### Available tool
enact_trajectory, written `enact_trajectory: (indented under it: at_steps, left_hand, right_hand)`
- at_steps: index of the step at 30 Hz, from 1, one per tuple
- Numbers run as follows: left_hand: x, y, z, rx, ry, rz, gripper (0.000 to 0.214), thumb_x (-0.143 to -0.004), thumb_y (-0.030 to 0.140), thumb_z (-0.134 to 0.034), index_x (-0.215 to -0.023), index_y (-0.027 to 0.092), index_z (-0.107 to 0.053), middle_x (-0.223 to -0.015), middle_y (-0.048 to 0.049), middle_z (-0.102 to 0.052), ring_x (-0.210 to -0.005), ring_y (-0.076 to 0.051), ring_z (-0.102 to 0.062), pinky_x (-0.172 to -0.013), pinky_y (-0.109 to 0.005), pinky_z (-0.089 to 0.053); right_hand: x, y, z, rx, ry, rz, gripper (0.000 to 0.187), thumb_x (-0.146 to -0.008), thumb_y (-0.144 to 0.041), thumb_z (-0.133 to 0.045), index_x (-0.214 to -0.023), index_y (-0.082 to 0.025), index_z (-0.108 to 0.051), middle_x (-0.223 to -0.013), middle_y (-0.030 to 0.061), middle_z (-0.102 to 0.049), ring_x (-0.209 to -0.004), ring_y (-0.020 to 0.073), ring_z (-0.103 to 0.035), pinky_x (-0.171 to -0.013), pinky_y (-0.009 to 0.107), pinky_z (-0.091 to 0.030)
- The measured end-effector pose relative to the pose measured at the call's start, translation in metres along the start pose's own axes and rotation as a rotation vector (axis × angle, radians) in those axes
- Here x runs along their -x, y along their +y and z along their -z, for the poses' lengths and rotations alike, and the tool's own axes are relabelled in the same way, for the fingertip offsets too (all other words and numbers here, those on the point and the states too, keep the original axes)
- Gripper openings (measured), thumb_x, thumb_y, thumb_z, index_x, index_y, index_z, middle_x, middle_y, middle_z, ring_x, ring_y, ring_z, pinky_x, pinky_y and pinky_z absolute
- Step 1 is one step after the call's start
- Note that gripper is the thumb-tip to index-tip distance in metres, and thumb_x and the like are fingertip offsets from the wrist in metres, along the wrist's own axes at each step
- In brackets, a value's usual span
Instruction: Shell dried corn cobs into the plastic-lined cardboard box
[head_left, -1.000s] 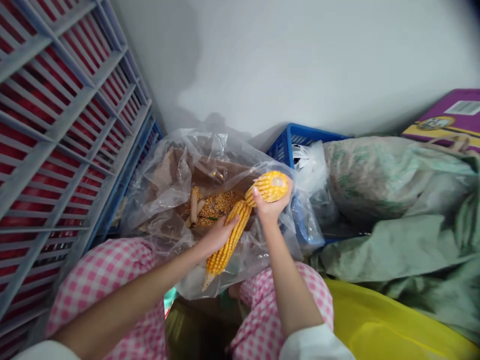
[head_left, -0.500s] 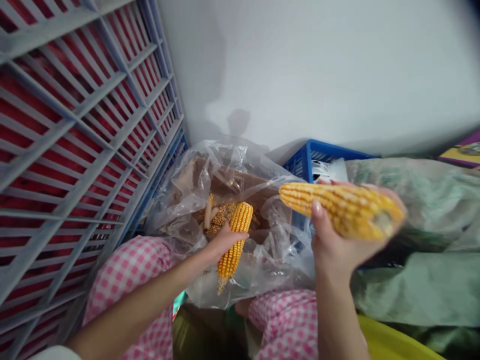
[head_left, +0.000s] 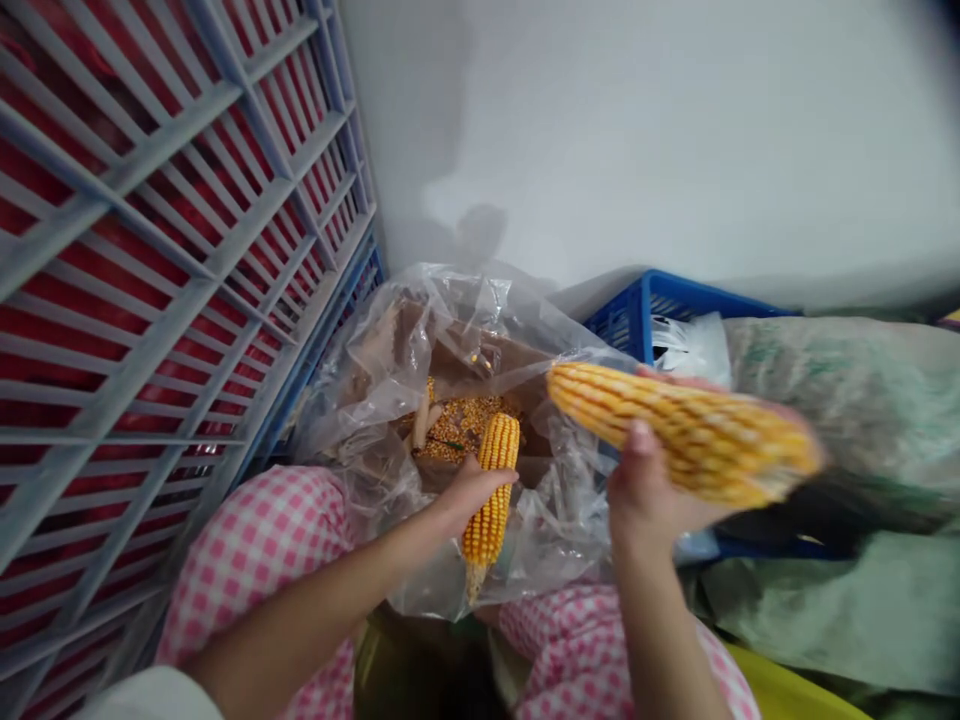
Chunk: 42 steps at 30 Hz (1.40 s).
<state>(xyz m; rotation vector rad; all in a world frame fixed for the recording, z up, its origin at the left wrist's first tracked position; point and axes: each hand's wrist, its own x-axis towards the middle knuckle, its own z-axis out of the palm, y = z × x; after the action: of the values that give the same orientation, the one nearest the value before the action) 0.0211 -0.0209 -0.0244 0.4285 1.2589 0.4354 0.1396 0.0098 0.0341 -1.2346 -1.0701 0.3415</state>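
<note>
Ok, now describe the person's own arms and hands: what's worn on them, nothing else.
The left hand and right hand are bare, with no gloves, and no ring or watch shows. Both forearms are bare too. A white sleeve shows at the bottom edge on the left arm; no right sleeve is in view.

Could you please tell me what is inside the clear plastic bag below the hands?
The clear plastic bag holds loose corn kernels, a pale bare cob and brown cardboard; the bottom is hidden.

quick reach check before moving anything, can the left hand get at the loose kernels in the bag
Probably yes: the left hand sits just below the loose corn kernels in the open plastic bag, with no film visibly between them, though it is gripping an ear of corn.
</note>
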Motion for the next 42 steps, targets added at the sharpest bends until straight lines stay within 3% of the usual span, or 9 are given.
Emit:
enact_trajectory:
  at_steps: [3,5,12,16,18,25,31,38,42]
  left_hand:
    - [0.005,-0.004,-0.002,-0.041,-0.027,0.051,0.025,-0.065,0.022,-0.060,-0.085,0.017,-0.046,-0.055,0.0036,-0.050,-0.046,-0.012,-0.051,-0.044,-0.023,-0.039]
    - [0.008,-0.005,-0.003,-0.045,-0.023,0.081,0.026,-0.065,0.023,-0.060,-0.085,0.018,-0.045,-0.052,0.0045,-0.049,-0.044,-0.011,-0.050,-0.043,-0.023,-0.038]
    - [-0.003,0.006,0.001,0.042,0.009,0.047,0.024,-0.065,0.027,-0.061,-0.081,0.019,-0.046,-0.053,0.0047,-0.049,-0.046,-0.011,-0.051,-0.045,-0.023,-0.040]
    - [0.003,-0.002,0.000,-0.001,-0.032,0.130,0.021,-0.066,0.026,-0.058,-0.082,0.017,-0.048,-0.051,0.0042,-0.050,-0.043,-0.013,-0.051,-0.044,-0.025,-0.040]
    - [0.005,-0.006,-0.002,0.008,-0.055,0.071,0.028,-0.063,0.023,-0.061,-0.087,0.018,-0.047,-0.052,0.0052,-0.051,-0.043,-0.011,-0.050,-0.043,-0.023,-0.040]
    - [-0.007,0.003,0.002,0.022,0.007,0.033,0.026,-0.066,0.029,-0.061,-0.087,0.017,-0.049,-0.055,0.0033,-0.052,-0.049,-0.012,-0.054,-0.046,-0.023,-0.042]
    - [0.006,-0.005,-0.003,-0.044,0.005,0.061,0.024,-0.066,0.018,-0.057,-0.088,0.016,-0.048,-0.054,0.0037,-0.051,-0.048,-0.011,-0.052,-0.047,-0.022,-0.040]
    - [-0.008,-0.004,0.000,-0.021,0.033,0.010,0.030,-0.066,0.028,-0.060,-0.091,0.020,-0.044,-0.061,0.0029,-0.051,-0.050,-0.012,-0.054,-0.046,-0.023,-0.042]
    - [-0.004,-0.001,0.001,-0.054,0.042,0.017,0.027,-0.068,0.023,-0.057,-0.091,0.018,-0.044,-0.058,0.0031,-0.050,-0.048,-0.012,-0.052,-0.044,-0.022,-0.041]
  right_hand:
    - [0.024,0.037,-0.014,0.248,-0.169,-0.226,0.053,-0.053,-0.036,-0.070,-0.096,-0.020,-0.043,-0.087,0.0032,-0.058,-0.081,0.0196,-0.058,-0.080,0.041,-0.045]
    - [0.029,0.057,-0.016,0.392,-0.127,-0.410,0.052,-0.054,-0.039,-0.068,-0.095,-0.018,-0.045,-0.077,0.0010,-0.057,-0.072,0.0184,-0.057,-0.074,0.040,-0.047]
    - [0.000,0.010,-0.001,0.017,0.057,-0.044,0.053,-0.061,-0.036,-0.064,-0.106,-0.021,-0.040,-0.099,0.0042,-0.055,-0.088,0.0172,-0.057,-0.081,0.038,-0.046]
    - [0.030,0.046,-0.019,0.307,-0.167,-0.281,0.052,-0.052,-0.040,-0.068,-0.094,-0.019,-0.047,-0.083,0.0022,-0.058,-0.073,0.0162,-0.056,-0.073,0.035,-0.048]
    - [0.032,0.059,-0.022,0.426,-0.152,-0.412,0.053,-0.053,-0.043,-0.067,-0.096,-0.018,-0.047,-0.077,0.0004,-0.057,-0.067,0.0153,-0.055,-0.070,0.035,-0.048]
    - [-0.018,-0.008,0.007,0.078,0.158,0.000,0.044,-0.064,-0.041,-0.062,-0.098,-0.020,-0.043,-0.102,0.0063,-0.053,-0.090,0.0181,-0.056,-0.082,0.039,-0.045]
    - [0.029,0.047,-0.019,0.475,-0.181,-0.397,0.054,-0.051,-0.047,-0.067,-0.094,-0.019,-0.049,-0.074,-0.0004,-0.058,-0.066,0.0161,-0.056,-0.068,0.035,-0.048]
    - [-0.026,-0.010,0.011,0.162,0.248,-0.009,0.049,-0.059,-0.046,-0.064,-0.097,-0.021,-0.047,-0.088,0.0037,-0.056,-0.074,0.0171,-0.058,-0.070,0.035,-0.050]
    - [0.005,0.024,-0.003,0.367,0.005,-0.253,0.055,-0.050,-0.046,-0.068,-0.094,-0.018,-0.050,-0.078,0.0034,-0.059,-0.067,0.0189,-0.058,-0.065,0.037,-0.049]
